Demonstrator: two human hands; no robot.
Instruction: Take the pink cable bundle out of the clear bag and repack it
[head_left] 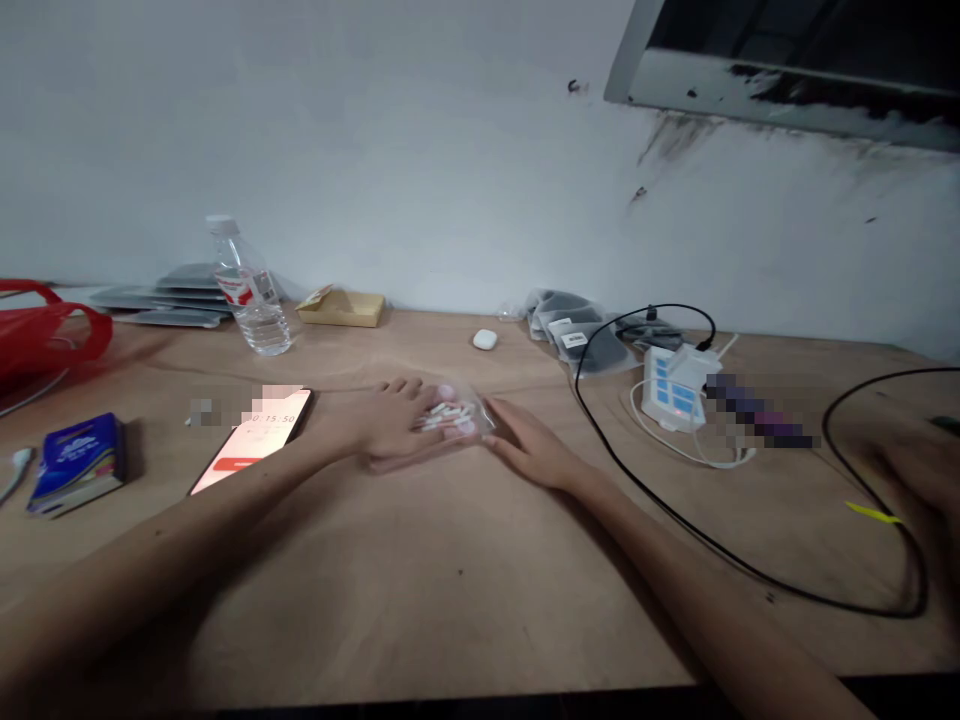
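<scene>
In front of me a small clear plastic bag (456, 412) lies on the wooden table (420, 590). Small white and pinkish pieces show through it, too blurred to name. My left hand (399, 418) rests flat across the left part of the bag, fingers stretched out, hiding some of it. At the bag's right edge, my right hand (529, 442) has thumb and fingers closed on the plastic.
Left are a lit phone (259, 440), a blue packet (79, 462), a water bottle (255, 300) and a red bag (45, 335). Behind sit a cardboard box (345, 308) and a white case (485, 340). Right are a power strip (671, 390), black cable (720, 548) and another person's arm (919, 460).
</scene>
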